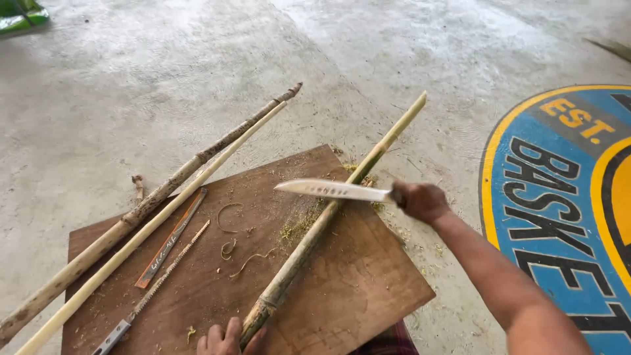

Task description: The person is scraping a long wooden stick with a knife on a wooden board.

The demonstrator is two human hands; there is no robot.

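My right hand grips the handle of a long steel knife. Its blade lies across a green-yellow bamboo pole, pointing left. That pole runs from the near edge of a brown wooden board up toward the far right. My left hand holds the pole's near end at the bottom of the view. Thin curled shavings and green scrapings lie on the board beside the blade.
Two more poles lie along the board's left side, a rough bark-covered one and a smooth pale one. A saw blade and an orange-edged flat tool rest on the board. A painted blue and yellow floor emblem is at right.
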